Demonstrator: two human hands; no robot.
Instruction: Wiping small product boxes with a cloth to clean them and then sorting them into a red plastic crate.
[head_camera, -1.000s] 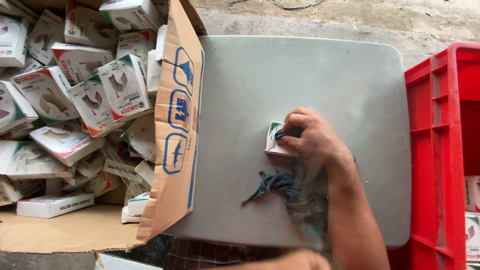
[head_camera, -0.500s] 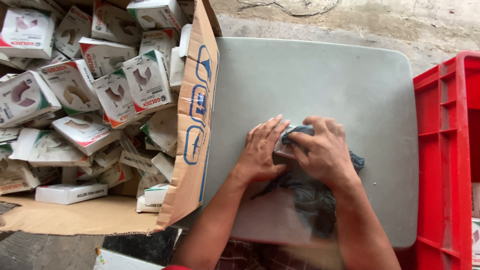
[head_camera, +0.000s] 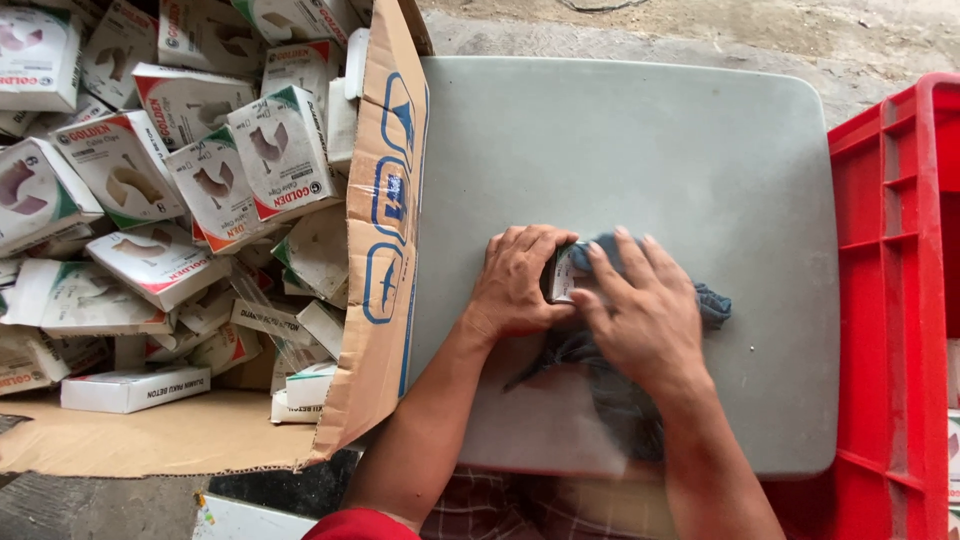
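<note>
Head view: left hand (head_camera: 517, 285) and right hand (head_camera: 640, 315) meet on grey tabletop (head_camera: 640, 150); both grip a small white box (head_camera: 567, 275) between them, fingers curled around it; dark blue cloth (head_camera: 610, 390) lies under the right hand; cardboard carton (head_camera: 385, 250) of boxes beside left hand; red crate (head_camera: 895, 300) beside right.

Two hands (head_camera: 520, 285), one small box (head_camera: 567, 272), one cloth (head_camera: 610, 390), one table (head_camera: 620, 140), one red crate (head_camera: 900, 300), one carton (head_camera: 385, 230) of many boxes (head_camera: 280, 150).
</note>
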